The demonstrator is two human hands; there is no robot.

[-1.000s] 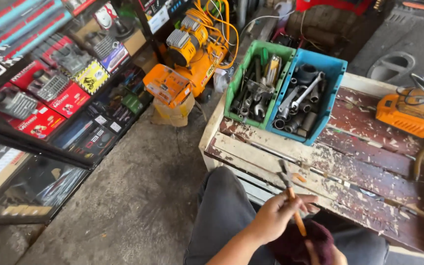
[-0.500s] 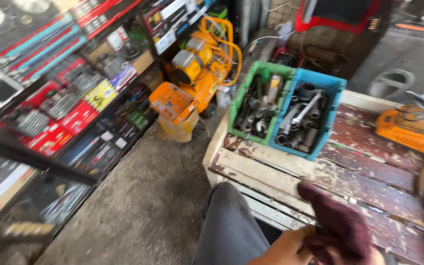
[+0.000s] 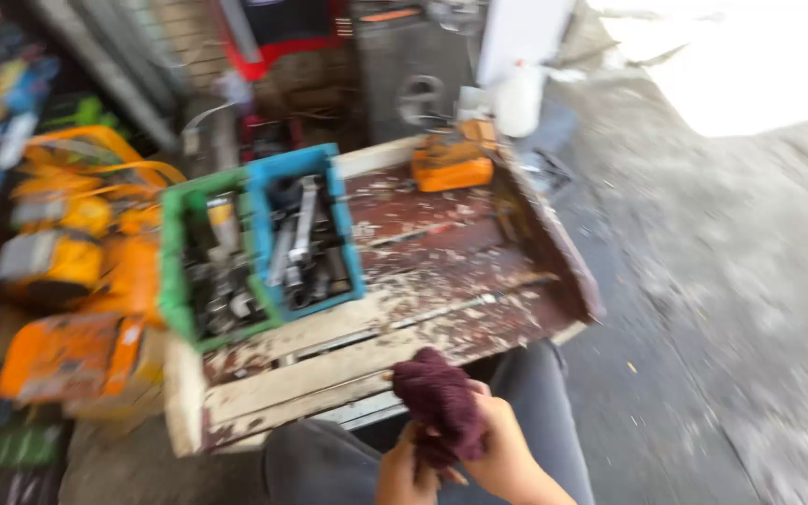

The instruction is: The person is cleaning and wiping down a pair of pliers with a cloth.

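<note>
Dark maroon cloth rag (image 3: 440, 404), deep wine red all over. Worn wooden pallet table (image 3: 441, 281) shows reddish-brown paint flaking to pale bare wood. Bright blue plastic bin (image 3: 348, 245) beside a green plastic bin (image 3: 174, 281), silver-grey metal tools inside. Orange power tool (image 3: 451, 168) beyond. Grey trousers (image 3: 329, 463) below.

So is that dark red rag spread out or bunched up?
Bunched up: the dark red rag sits wadded between the left hand and right hand.
</note>
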